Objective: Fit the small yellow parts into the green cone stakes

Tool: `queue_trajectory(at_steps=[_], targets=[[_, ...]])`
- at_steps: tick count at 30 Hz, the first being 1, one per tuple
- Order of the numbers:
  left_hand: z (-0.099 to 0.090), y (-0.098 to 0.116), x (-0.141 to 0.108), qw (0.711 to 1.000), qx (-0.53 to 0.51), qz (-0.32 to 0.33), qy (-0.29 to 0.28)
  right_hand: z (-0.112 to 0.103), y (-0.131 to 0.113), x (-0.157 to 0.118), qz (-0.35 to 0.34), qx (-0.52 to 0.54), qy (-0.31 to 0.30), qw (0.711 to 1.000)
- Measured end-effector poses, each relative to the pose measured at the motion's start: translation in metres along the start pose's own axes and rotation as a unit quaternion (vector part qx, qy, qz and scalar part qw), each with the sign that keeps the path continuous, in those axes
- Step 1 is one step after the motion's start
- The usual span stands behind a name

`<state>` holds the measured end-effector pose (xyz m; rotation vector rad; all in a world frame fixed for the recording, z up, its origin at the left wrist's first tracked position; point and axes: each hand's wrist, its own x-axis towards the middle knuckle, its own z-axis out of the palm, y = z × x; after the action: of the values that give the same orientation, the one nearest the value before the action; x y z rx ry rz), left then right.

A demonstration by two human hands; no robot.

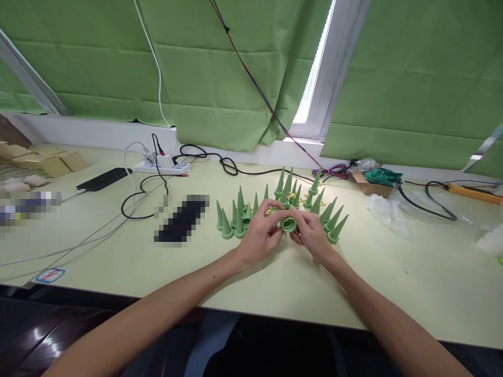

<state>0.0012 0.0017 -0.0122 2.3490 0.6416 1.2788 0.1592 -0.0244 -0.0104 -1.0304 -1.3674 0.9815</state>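
Both hands meet over the table around one green cone-shaped piece (288, 224), its round hollow end turned toward me. My left hand (262, 233) pinches it from the left, fingers curled. On the right side, my right hand (312, 234) grips the same piece with thumb and fingers. Several green cones stand point up on both sides and behind, such as a left one (227, 225) and a right one (337, 230). Small yellow parts (306, 198) lie among them.
The pale table (236, 288) carries a blurred dark object (183, 219) and a power strip (163, 167) with cables at left. A black device (104, 179) lies farther left. At right are a small carton (371, 184), clear plastic bags (387, 214) and an orange tool (473, 192).
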Motion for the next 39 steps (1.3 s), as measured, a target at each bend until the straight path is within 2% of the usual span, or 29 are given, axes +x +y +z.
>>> queue_trajectory(at_steps=[6, 11, 17, 22, 25, 30, 39], targets=[[0.000, 0.004, 0.003, 0.995, -0.037, -0.083, 0.029, -0.001, 0.001, 0.000, -0.038, -0.046, 0.007, 0.998], [-0.002, 0.005, 0.007, 0.972, -0.106, -0.206, 0.034, -0.001, 0.002, 0.000, -0.042, -0.051, 0.021, 0.998], [-0.004, 0.003, 0.013, 0.906, -0.261, -0.333, -0.002, -0.001, 0.003, 0.001, -0.048, -0.054, 0.018, 0.997], [-0.002, 0.003, 0.015, 0.832, -0.412, -0.364, -0.076, -0.002, 0.006, 0.001, -0.044, -0.055, 0.011, 0.997], [-0.001, 0.004, 0.014, 0.812, -0.447, -0.368, -0.076, -0.002, 0.006, 0.001, -0.048, -0.074, 0.001, 0.996], [-0.002, 0.003, 0.013, 0.806, -0.456, -0.374, -0.056, -0.001, 0.005, 0.001, -0.047, -0.080, -0.007, 0.996], [-0.002, 0.000, 0.011, 0.845, -0.413, -0.335, -0.055, -0.001, 0.007, 0.000, -0.029, -0.035, -0.021, 0.999]])
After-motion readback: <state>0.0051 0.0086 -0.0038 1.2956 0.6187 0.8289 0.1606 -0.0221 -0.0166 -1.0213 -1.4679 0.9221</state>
